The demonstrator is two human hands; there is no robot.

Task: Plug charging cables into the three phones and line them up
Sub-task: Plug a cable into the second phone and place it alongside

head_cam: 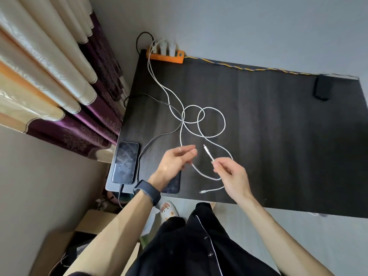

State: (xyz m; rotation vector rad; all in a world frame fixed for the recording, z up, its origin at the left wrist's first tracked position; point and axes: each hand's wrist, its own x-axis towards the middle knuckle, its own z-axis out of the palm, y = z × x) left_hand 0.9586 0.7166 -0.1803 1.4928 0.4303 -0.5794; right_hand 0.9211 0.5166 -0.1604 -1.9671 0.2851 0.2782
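Right now the right hand (232,174) has a pinch grip on a white charging cable (208,154), plug up over the table (278,120). Left hand (175,161) loose, fingers spread, above a second phone (173,184); plugged-in phone (125,162) sits at the left edge.

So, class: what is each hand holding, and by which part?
The right hand pinches a white charging cable just behind its plug. The left hand is open, holding nothing.
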